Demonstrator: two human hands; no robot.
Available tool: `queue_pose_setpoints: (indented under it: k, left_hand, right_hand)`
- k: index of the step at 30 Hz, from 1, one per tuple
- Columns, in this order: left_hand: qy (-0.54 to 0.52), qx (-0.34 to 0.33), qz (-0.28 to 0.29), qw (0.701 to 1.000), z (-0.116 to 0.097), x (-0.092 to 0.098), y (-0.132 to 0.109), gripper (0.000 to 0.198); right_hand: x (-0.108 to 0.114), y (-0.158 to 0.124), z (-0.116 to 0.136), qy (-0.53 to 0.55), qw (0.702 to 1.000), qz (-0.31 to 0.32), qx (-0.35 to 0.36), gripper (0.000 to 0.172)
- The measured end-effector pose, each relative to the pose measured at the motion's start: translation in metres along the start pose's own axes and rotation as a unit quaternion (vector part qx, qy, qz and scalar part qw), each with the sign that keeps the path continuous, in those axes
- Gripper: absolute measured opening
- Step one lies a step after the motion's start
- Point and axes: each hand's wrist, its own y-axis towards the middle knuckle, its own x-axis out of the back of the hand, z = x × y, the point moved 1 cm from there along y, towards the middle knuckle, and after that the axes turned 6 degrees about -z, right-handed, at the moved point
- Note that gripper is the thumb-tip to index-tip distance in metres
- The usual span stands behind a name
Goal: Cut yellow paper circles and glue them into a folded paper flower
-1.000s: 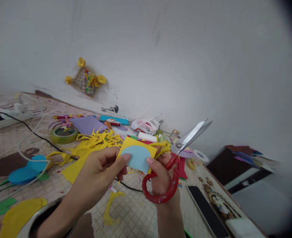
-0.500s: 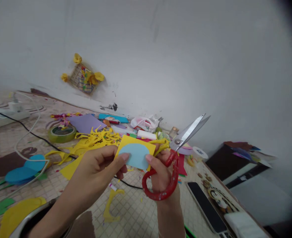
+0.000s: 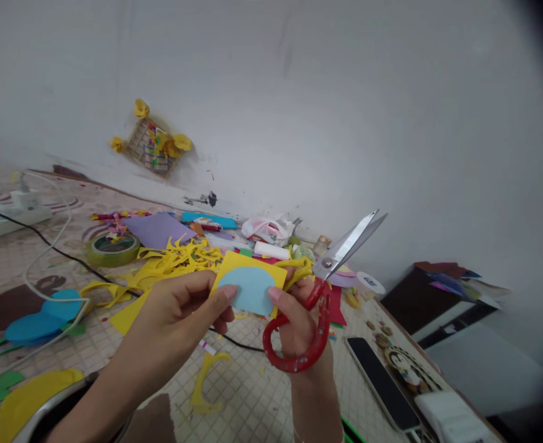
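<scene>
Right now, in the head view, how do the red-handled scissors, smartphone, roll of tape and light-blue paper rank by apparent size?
Largest to smallest, by overall span:
1. Red-handled scissors
2. Smartphone
3. Roll of tape and light-blue paper, unranked: they look alike, and the paper is nearer the camera.

"How many hands (image 3: 181, 314) (image 3: 297, 326)?"
"Two, plus one pale-blue paper (image 3: 252, 296), one pair of red scissors (image 3: 327, 264)."
"What else?"
"One phone (image 3: 382, 384), one green tape roll (image 3: 114, 259); yellow scraps (image 3: 186, 255) too tangled to count."

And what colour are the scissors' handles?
The handles are red with pale specks, best seen in the head view.
</scene>
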Motion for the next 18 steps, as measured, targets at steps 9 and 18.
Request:
queue_pose_setpoints:
  k: [9, 18]
  left_hand:
    - [0.012, 0.005, 0.001, 1.0, -0.0015, 0.0014, 0.0004, 0.035]
    - [0.014, 0.012, 0.001, 1.0, 0.0043, 0.0027, -0.0016, 0.035]
  right_hand:
    - [-0.0021, 0.0005, 0.0036, -0.003, 0.999, 0.032, 0.003, 0.019]
    - [0.0, 0.0011, 0.0048, -0.023, 0.999, 0.036, 0.011, 0.021]
